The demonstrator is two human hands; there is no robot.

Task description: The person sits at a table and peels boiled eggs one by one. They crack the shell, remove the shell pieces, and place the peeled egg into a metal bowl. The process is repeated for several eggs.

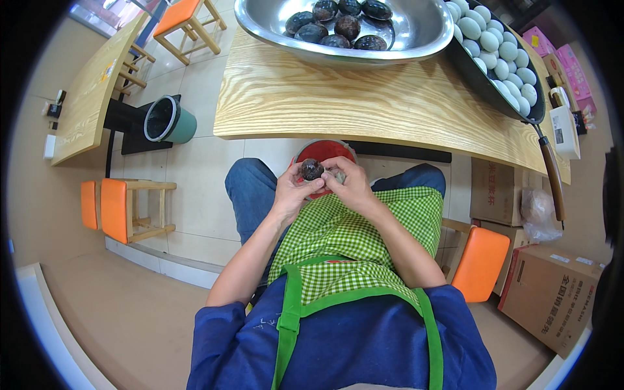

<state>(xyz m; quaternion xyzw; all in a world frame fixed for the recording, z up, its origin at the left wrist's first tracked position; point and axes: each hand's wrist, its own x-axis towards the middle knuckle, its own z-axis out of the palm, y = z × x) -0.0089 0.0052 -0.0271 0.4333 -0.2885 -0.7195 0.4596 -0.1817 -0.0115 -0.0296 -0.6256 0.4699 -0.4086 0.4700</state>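
A dark, glossy preserved egg [312, 169] is held up in front of me, above my lap. My left hand [291, 190] has its fingers and thumb closed around the egg's left and lower side. Against its right side press the thumb and bent fingers of my right hand [351, 185]. A pale scrap that looks like eggshell [338, 175] shows under the right fingers; its full shape is hidden. Just beyond and below both hands, a red bucket [304, 152] stands between my knees, its contents mostly covered by my hands.
On the wooden table [292, 91] ahead sits a steel basin [416, 49] with several dark eggs. Right of it, a black wok [469, 71] holds many pale eggs, its handle [551, 169] overhanging the edge. A bin [182, 125], orange chairs [114, 211] and cartons [549, 292] stand around.
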